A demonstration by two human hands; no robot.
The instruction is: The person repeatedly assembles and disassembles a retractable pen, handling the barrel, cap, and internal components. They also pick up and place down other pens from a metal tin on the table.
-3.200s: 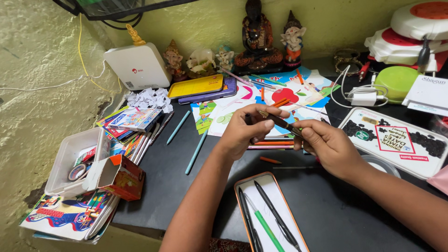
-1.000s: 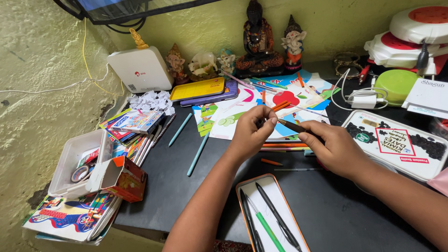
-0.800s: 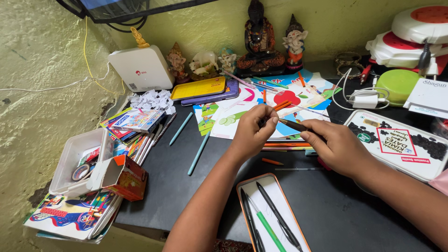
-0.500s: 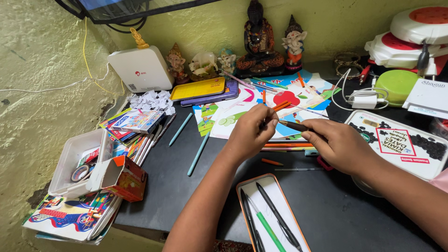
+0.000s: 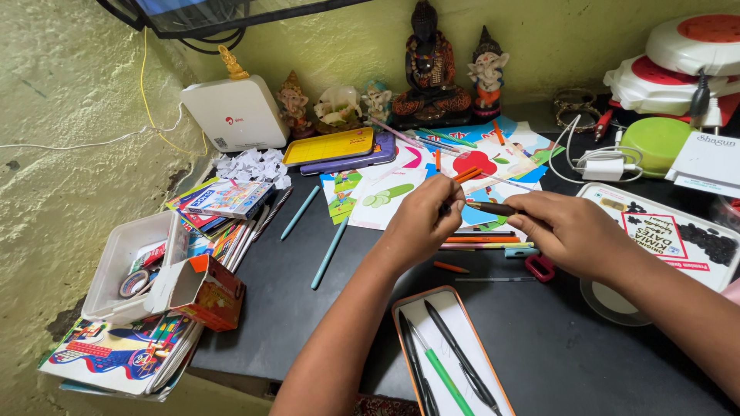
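My right hand (image 5: 574, 231) grips a dark pen (image 5: 492, 207) by its barrel, tip pointing left. My left hand (image 5: 422, 219) is curled right at that tip, fingers pinched on something small and dark that I take for the pen's cap; the fingers hide most of it. Both hands hover above a row of coloured pencils (image 5: 482, 240) lying on the black desk (image 5: 270, 300). Near the front edge an open orange-rimmed tin case (image 5: 432, 308) holds black pens and a green pen (image 5: 443, 375).
Picture sheets (image 5: 401, 189), two teal pencils (image 5: 327, 251), a yellow tin (image 5: 327, 145) and figurines (image 5: 428, 62) lie behind. A white router (image 5: 231, 114), books and an open box (image 5: 202, 286) fill the left. A printed food tray (image 5: 678, 231), a pink sharpener (image 5: 539, 266) and a charger (image 5: 605, 163) are right.
Both hands drifted slightly to the right, and the pen turned more level. The pink sharpener and a round lid under my right wrist came into view.
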